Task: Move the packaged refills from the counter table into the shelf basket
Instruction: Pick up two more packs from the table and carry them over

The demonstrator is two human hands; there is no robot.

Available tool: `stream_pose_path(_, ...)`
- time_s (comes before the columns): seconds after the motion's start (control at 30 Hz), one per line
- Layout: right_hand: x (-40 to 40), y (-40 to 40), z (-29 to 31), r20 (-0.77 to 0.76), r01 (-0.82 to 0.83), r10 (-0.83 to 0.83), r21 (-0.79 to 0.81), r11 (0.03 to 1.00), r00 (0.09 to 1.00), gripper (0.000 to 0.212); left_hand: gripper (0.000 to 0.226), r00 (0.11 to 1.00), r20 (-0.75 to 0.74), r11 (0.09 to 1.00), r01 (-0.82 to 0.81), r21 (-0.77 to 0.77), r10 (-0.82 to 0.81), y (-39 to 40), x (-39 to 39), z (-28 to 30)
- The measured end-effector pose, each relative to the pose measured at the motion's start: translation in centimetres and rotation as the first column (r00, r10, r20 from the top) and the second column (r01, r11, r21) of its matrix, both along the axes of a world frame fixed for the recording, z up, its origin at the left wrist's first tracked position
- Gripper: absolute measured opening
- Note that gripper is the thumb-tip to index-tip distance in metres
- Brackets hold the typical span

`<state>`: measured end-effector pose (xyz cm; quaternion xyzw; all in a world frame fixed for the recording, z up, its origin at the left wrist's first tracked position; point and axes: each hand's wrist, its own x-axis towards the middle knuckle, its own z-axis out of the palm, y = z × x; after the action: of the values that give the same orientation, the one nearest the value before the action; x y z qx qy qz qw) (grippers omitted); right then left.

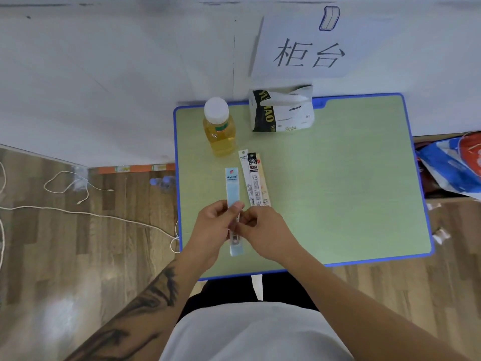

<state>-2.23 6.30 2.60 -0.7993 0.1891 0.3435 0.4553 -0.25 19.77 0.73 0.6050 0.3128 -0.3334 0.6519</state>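
A long light-blue refill pack (233,188) lies lengthwise over the green counter table (338,183). My left hand (213,227) grips its middle, fingers curled round it from the left. My right hand (263,230) pinches the same pack from the right side. Just right of it, a white refill pack (247,175) and a black-topped refill pack (256,178) lie together on the table, their near ends next to my right hand. No shelf basket is in view.
A bottle of yellow drink (220,128) and a tissue pack (281,110) stand at the table's far side. A paper sign (307,53) hangs on the wall. White cables (78,188) trail over the wooden floor on the left. A colourful bag (455,165) sits at the right.
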Motion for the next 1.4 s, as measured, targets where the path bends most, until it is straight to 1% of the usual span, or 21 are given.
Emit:
stream_pose_path(0.07,0.3,-0.5,0.0,-0.006,0.036,-0.036,0.016,0.999,0.999,0.028,0.019,0.999,-0.009,0.999,-0.039,0.024,0.04,0.4,-0.2,0.0)
stream_pose_path(0.1,0.7,-0.8,-0.4,0.018,0.085,-0.084,-0.03,0.996,0.996,0.027,0.019,0.998,-0.022,0.997,-0.064,0.037,0.065,0.7,-0.2,0.0)
stream_pose_path(0.17,1.6,-1.2,-1.9,0.078,0.182,-0.168,-0.224,0.957,0.983,0.024,0.018,0.995,-0.055,0.995,-0.08,0.061,0.083,1.2,0.0,0.0)
stream_pose_path(0.2,2.0,-1.3,-2.7,0.081,0.19,-0.173,-0.326,0.926,0.982,0.025,0.017,0.995,-0.065,0.995,-0.069,0.066,0.073,1.2,0.1,0.1)
stream_pose_path(0.23,2.4,-1.3,-3.6,0.062,0.158,-0.146,-0.409,0.899,0.987,0.027,0.016,0.996,-0.066,0.997,-0.052,0.064,0.056,1.1,0.1,0.2)
stream_pose_path(0.3,2.9,-1.2,-5.2,0.003,0.058,-0.066,-0.516,0.855,0.998,0.029,0.016,0.997,-0.065,0.998,-0.031,0.048,0.034,0.7,0.2,0.6)
stream_pose_path(0.33,3.1,-1.2,-5.6,-0.021,0.026,-0.044,-0.546,0.838,0.999,0.027,0.017,0.997,-0.064,0.999,-0.03,0.038,0.032,0.6,0.2,0.7)
stream_pose_path(0.4,3.2,-1.2,-6.2,-0.045,0.02,-0.055,-0.56,0.828,0.997,0.023,0.018,0.998,-0.059,0.999,-0.027,0.034,0.029,0.5,0.2,0.8)
stream_pose_path(0.47,2.9,-1.0,-6.4,-0.037,0.072,-0.107,-0.525,0.848,0.994,0.021,0.019,0.998,-0.056,0.999,-0.022,0.037,0.024,0.4,0.2,0.8)
stream_pose_path(0.53,2.2,-0.8,-6.0,0.026,0.172,-0.178,-0.439,0.882,0.984,0.019,0.02,0.998,-0.066,0.999,-0.024,0.025,0.025,0.3,0.1,0.8)
stream_pose_path(0.6,1.3,-0.9,-4.6,0.115,0.289,-0.266,-0.294,0.911,0.957,0.021,0.021,0.996,-0.09,1.0,-0.028,-0.003,0.027,0.2,0.0,1.0)
stream_pose_path(0.67,0.3,-1.3,-2.3,0.179,0.393,-0.366,-0.15,0.907,0.913,0.022,0.023,0.995,-0.096,0.999,-0.024,-0.042,0.02,-0.2,0.1,1.3)
stream_pose_path(0.77,-1.7,-2.5,1.7,0.22,0.515,-0.51,0.038,0.856,0.832,0.026,0.022,0.999,-0.02,0.997,0.045,-0.059,-0.046,-1.6,0.3,2.6)
stream_pose_path(0.87,-3.7,-4.6,5.5,0.204,0.615,-0.658,0.239,0.751,0.724,0.023,0.02,0.992,0.062,0.99,0.113,-0.086,-0.108,-4.4,0.4,4.9)
stream_pose_path(0.9,-4.3,-5.6,6.7,0.198,0.635,-0.692,0.285,0.718,0.694,0.022,0.02,0.987,0.089,0.986,0.139,-0.096,-0.131,-5.6,0.2,5.9)
stream_pose_path(1.03,-7.4,-10.8,9.9,0.269,0.668,-0.766,0.376,0.642,0.585,0.01,0.02,0.947,0.222,0.956,0.264,-0.125,-0.233,-12.0,-1.7,9.6)
stream_pose_path(1.13,-11.5,-16.0,11.6,0.322,0.702,-0.809,0.403,0.588,0.492,0.007,0.02,0.883,0.326,0.916,0.389,-0.103,-0.338,-18.1,-4.6,11.7)
stream_pose_path(1.2,-15.2,-19.8,12.5,0.348,0.724,-0.834,0.42,0.547,0.428,0.007,0.02,0.83,0.381,0.878,0.471,-0.087,-0.408,-22.7,-7.3,12.8)
stream_pose_path(1.3,-22.0,-25.9,13.7,0.37,0.752,-0.871,0.458,0.474,0.323,0.01,0.021,0.767,0.421,0.824,0.562,-0.075,-0.485,-30.0,-12.6,14.5)
stream_pose_path(1.4,-29.3,-32.1,14.6,0.394,0.791,-0.89,0.458,0.406,0.228,0.015,0.021,0.715,0.46,0.768,0.632,-0.101,-0.527,-37.5,-18.9,16.0)
